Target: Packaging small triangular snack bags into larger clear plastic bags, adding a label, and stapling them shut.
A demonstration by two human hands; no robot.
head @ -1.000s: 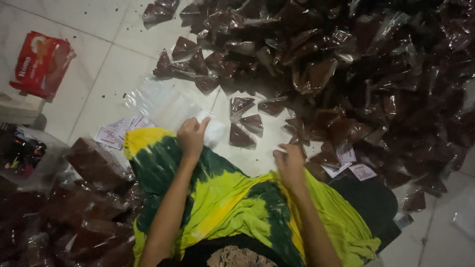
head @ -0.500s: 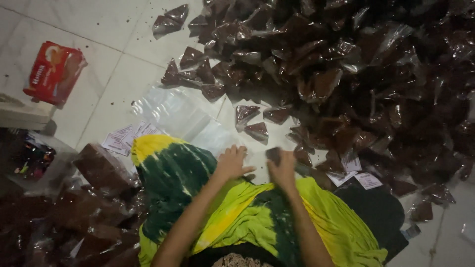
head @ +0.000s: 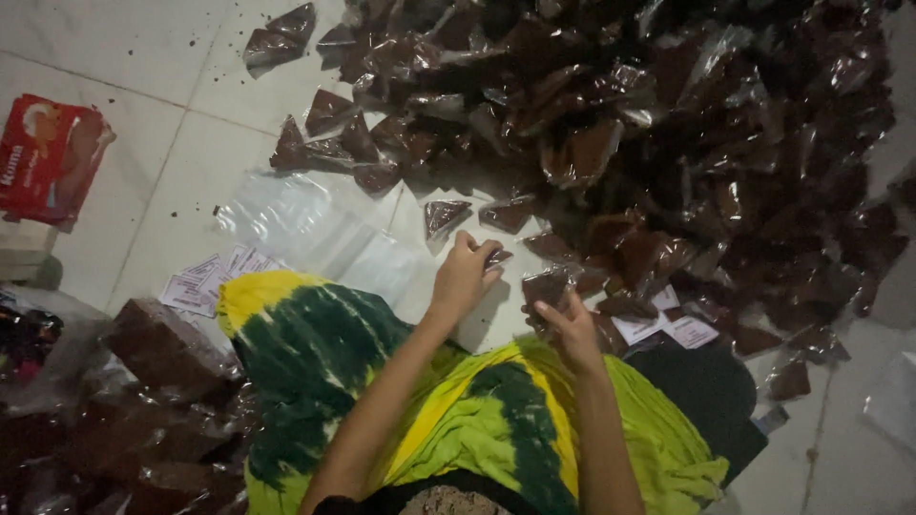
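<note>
Both hands busy at the edge of the packet heap.

L hand (head: 465, 277) pinches a small brown packet (head: 497, 256) just off the tiled floor (head: 172, 162); R hand (head: 571, 324) grips another triangular packet (head: 546, 286) (dim light, prob. clear plastic w/ brown filling), beside the big pile (head: 668, 124).
</note>
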